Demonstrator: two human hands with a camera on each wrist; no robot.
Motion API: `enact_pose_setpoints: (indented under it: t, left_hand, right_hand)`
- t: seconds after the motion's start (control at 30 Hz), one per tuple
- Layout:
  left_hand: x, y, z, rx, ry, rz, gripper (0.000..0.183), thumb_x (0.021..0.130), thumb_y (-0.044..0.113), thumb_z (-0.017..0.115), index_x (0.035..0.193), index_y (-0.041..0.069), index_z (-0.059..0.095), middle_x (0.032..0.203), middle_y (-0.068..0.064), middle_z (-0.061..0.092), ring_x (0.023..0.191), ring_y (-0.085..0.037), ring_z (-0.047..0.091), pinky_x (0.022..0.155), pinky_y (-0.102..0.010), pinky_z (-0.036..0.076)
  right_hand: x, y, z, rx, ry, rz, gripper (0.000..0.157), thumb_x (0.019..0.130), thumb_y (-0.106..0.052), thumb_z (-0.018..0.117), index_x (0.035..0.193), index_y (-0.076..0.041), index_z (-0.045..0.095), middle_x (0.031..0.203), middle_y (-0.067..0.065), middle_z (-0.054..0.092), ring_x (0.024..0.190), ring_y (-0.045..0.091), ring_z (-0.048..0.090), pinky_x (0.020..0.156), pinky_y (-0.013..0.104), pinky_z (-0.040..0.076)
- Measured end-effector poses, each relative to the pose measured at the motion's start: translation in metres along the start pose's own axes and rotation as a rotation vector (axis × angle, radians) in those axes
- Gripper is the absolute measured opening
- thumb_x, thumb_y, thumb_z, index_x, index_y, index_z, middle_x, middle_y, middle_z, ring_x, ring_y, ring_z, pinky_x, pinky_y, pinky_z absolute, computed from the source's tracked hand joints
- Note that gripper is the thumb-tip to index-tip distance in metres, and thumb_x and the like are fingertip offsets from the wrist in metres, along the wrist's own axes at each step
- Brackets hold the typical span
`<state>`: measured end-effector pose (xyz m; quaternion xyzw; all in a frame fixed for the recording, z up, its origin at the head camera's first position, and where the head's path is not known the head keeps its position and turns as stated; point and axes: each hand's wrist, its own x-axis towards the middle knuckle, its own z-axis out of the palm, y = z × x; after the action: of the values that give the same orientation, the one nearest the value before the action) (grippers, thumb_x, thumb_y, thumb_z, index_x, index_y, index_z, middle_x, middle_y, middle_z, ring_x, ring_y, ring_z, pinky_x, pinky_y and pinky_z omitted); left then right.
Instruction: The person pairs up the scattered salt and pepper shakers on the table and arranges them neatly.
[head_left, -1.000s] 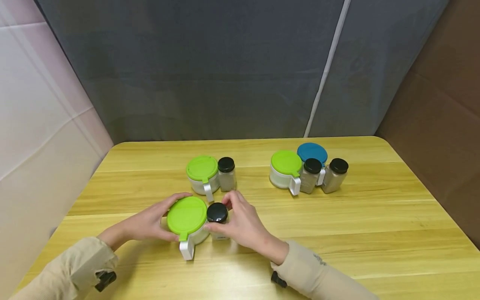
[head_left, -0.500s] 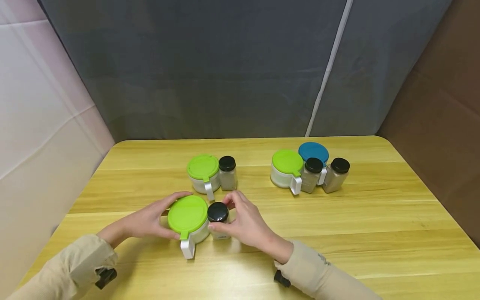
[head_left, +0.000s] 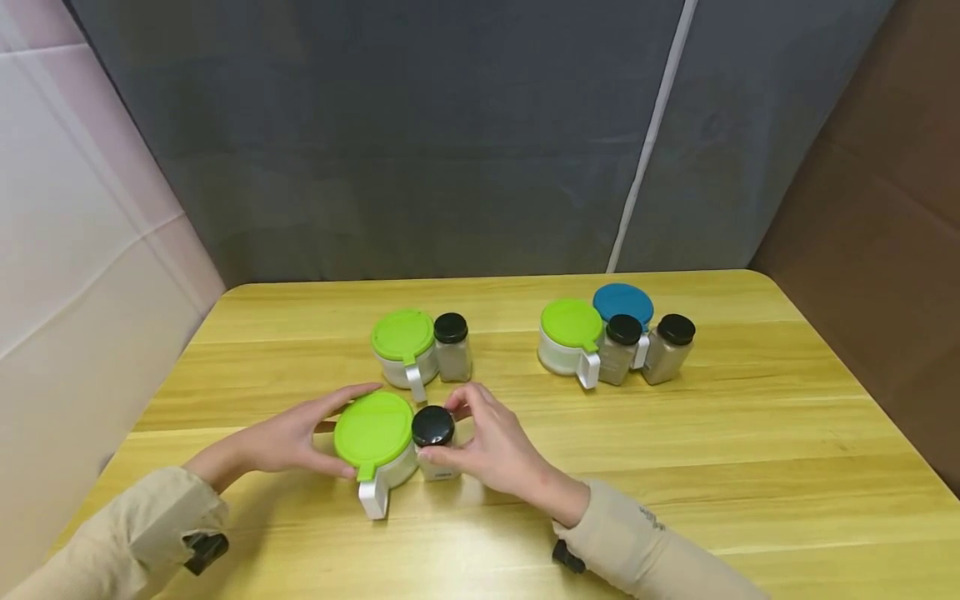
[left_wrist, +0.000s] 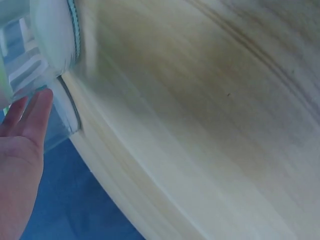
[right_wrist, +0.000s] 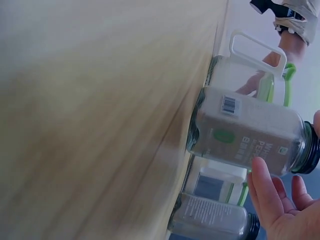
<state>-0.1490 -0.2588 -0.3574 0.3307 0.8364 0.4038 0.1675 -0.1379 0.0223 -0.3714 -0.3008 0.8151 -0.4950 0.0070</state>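
Observation:
In the head view, a seasoning jar [head_left: 373, 429] with a green lid and white handle stands at the front left. My left hand [head_left: 300, 433] holds it from the left, thumb near the handle and fingers round the back. Close against its right side stands a square spice bottle [head_left: 432, 426] with a black cap. My right hand [head_left: 495, 446] holds that bottle between thumb and fingers. The right wrist view shows the bottle's printed text, barcode and green spot, with an index fingertip [right_wrist: 258, 167] at its side. In the left wrist view, straight fingers [left_wrist: 39, 115] lie beside clear jar walls.
Behind the hands stand another green-lidded jar [head_left: 402, 335] and a black-capped bottle [head_left: 452, 350], side by side. Farther right are a green-lidded jar [head_left: 572, 325], a blue-lidded jar [head_left: 622, 302] and two black-capped bottles. A dark cloth [head_left: 420, 142] hangs behind the wooden table [head_left: 712, 475].
My right thumb has shifted slightly to the right across the front of the spice bottle. The jar and bottle stay in place; the head view itself sways a little.

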Motion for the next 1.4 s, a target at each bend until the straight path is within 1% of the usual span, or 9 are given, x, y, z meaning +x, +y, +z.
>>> enact_pose_setpoints:
  t: [0.13, 0.23, 0.37, 0.5, 0.67, 0.9, 1.13, 1.27, 1.4]
  left_hand:
    - [-0.001, 0.0, -0.004, 0.012, 0.012, 0.03, 0.084, 0.072, 0.019, 0.074, 0.139, 0.009, 0.023, 0.138, -0.011, 0.028, 0.117, -0.031, 0.035, 0.087, -0.047, 0.037]
    - [-0.001, 0.001, -0.008, 0.043, 0.028, 0.066, 0.08, 0.073, 0.017, 0.073, 0.137, 0.007, 0.027, 0.135, -0.01, 0.034, 0.114, -0.031, 0.039, 0.087, -0.044, 0.039]
    - [0.004, 0.005, -0.014, 0.137, 0.099, 0.091, 0.066, 0.074, 0.02, 0.072, 0.129, 0.006, 0.039, 0.125, -0.007, 0.045, 0.107, -0.028, 0.048, 0.084, -0.042, 0.042]
    - [0.01, 0.015, -0.017, 0.221, 0.175, 0.076, 0.052, 0.076, 0.024, 0.071, 0.121, 0.011, 0.048, 0.115, -0.002, 0.053, 0.098, -0.023, 0.054, 0.078, -0.038, 0.046]
    - [0.023, 0.031, -0.017, 0.26, 0.194, 0.114, 0.043, 0.079, 0.021, 0.067, 0.118, 0.01, 0.052, 0.112, -0.001, 0.055, 0.094, -0.019, 0.056, 0.075, -0.035, 0.047]
    - [0.043, 0.053, -0.016, 0.234, 0.216, 0.127, 0.036, 0.082, 0.022, 0.064, 0.115, 0.011, 0.054, 0.111, -0.004, 0.055, 0.095, -0.015, 0.054, 0.076, -0.032, 0.047]
    - [0.065, 0.068, -0.009, 0.167, 0.231, 0.133, 0.033, 0.084, 0.02, 0.061, 0.115, 0.011, 0.054, 0.111, -0.001, 0.054, 0.097, -0.018, 0.053, 0.079, -0.03, 0.046]
    - [0.081, 0.081, -0.005, 0.118, 0.242, 0.1, 0.036, 0.084, 0.024, 0.06, 0.117, 0.011, 0.053, 0.114, -0.004, 0.053, 0.101, -0.017, 0.051, 0.081, -0.032, 0.044]
    - [0.1, 0.096, -0.002, 0.11, 0.237, 0.086, 0.039, 0.084, 0.025, 0.061, 0.118, 0.01, 0.052, 0.115, -0.004, 0.053, 0.102, -0.02, 0.05, 0.081, -0.033, 0.044]
  right_hand:
    - [-0.002, 0.001, -0.004, 0.017, -0.003, 0.021, 0.051, 0.069, -0.041, 0.072, 0.101, -0.012, 0.045, 0.101, -0.002, 0.048, 0.094, 0.012, 0.051, 0.064, 0.022, 0.049]
    - [-0.004, 0.003, -0.009, -0.002, 0.015, 0.013, 0.052, 0.07, -0.042, 0.071, 0.103, -0.01, 0.047, 0.103, -0.001, 0.049, 0.096, 0.011, 0.05, 0.068, 0.026, 0.049]
    - [-0.007, 0.007, -0.018, -0.026, 0.041, -0.004, 0.052, 0.07, -0.042, 0.071, 0.105, -0.01, 0.048, 0.103, -0.004, 0.05, 0.097, 0.011, 0.049, 0.071, 0.026, 0.048]
    - [-0.011, 0.012, -0.029, -0.048, 0.072, -0.009, 0.049, 0.071, -0.041, 0.07, 0.105, -0.011, 0.05, 0.102, -0.008, 0.05, 0.097, 0.01, 0.049, 0.074, 0.024, 0.046]
    - [-0.017, 0.02, -0.046, -0.034, 0.123, -0.022, 0.044, 0.072, -0.034, 0.072, 0.104, -0.011, 0.052, 0.101, -0.007, 0.051, 0.098, 0.006, 0.048, 0.077, 0.025, 0.045]
    - [-0.03, 0.033, -0.072, 0.01, 0.191, -0.129, 0.035, 0.073, -0.015, 0.073, 0.101, -0.006, 0.053, 0.102, 0.0, 0.052, 0.097, 0.014, 0.049, 0.077, 0.029, 0.047]
    - [-0.043, 0.033, -0.1, 0.002, 0.285, -0.151, 0.032, 0.072, 0.003, 0.07, 0.099, -0.001, 0.054, 0.099, 0.009, 0.053, 0.094, 0.022, 0.051, 0.074, 0.033, 0.048]
    - [-0.048, 0.022, -0.115, -0.045, 0.344, -0.161, 0.031, 0.07, 0.012, 0.067, 0.097, 0.006, 0.053, 0.097, 0.016, 0.054, 0.091, 0.019, 0.051, 0.071, 0.037, 0.048]
    - [-0.05, 0.019, -0.128, -0.077, 0.392, -0.155, 0.03, 0.069, 0.015, 0.065, 0.096, 0.011, 0.052, 0.095, 0.02, 0.054, 0.09, 0.009, 0.05, 0.071, 0.028, 0.048]
